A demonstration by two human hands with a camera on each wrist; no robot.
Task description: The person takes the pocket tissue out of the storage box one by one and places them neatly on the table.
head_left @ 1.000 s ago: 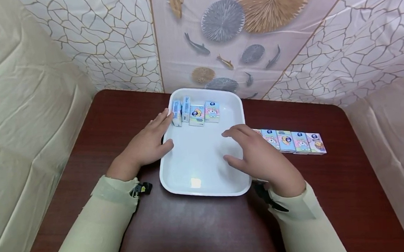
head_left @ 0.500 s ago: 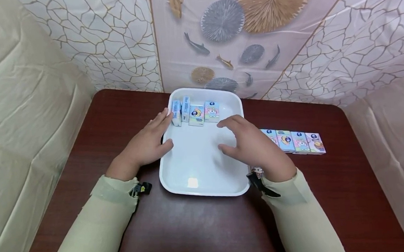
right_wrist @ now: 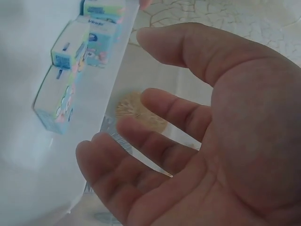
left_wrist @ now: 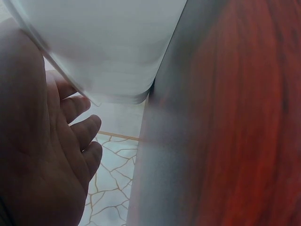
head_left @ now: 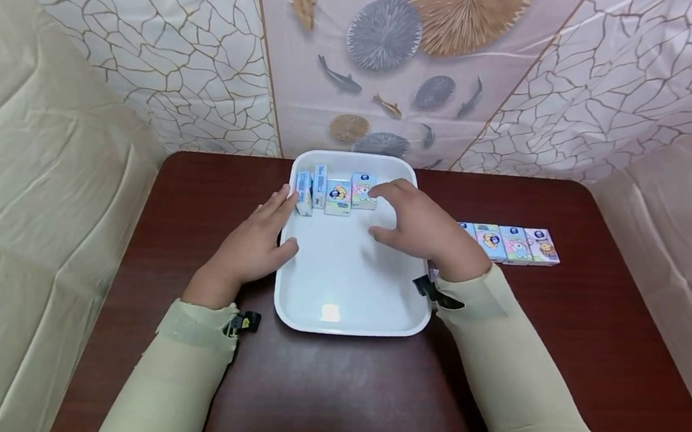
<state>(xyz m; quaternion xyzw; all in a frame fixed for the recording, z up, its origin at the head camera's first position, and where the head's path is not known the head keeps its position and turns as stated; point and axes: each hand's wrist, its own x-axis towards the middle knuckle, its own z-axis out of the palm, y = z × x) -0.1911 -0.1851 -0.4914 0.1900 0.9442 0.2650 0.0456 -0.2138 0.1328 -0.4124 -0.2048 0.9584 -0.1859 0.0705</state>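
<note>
A white tray [head_left: 339,277] stands on the table with several small tissue packs at its far end. Two of them, a left one [head_left: 303,193] and its neighbour [head_left: 319,185], stand on edge; a duck-print pack [head_left: 337,198] and a pink-figure pack [head_left: 363,191] show their printed faces. My left hand [head_left: 248,251] rests along the tray's left rim, fingers extended; in the left wrist view the hand [left_wrist: 47,136] lies against the tray's outer wall. Over the tray's right side, my right hand [head_left: 423,227] is empty, thumb and fingers apart, forefinger tip overlapping the pink-figure pack.
To the right of the tray, a row of tissue packs [head_left: 515,243] lies side by side on the dark red-brown table [head_left: 592,319], partly hidden by the right hand. A patterned cloth wall [head_left: 206,71] rises behind the table's far edge.
My right hand has moved forward and left over the tray, up to the pink-figure pack. The left hand and the packs in the tray have stayed in place.
</note>
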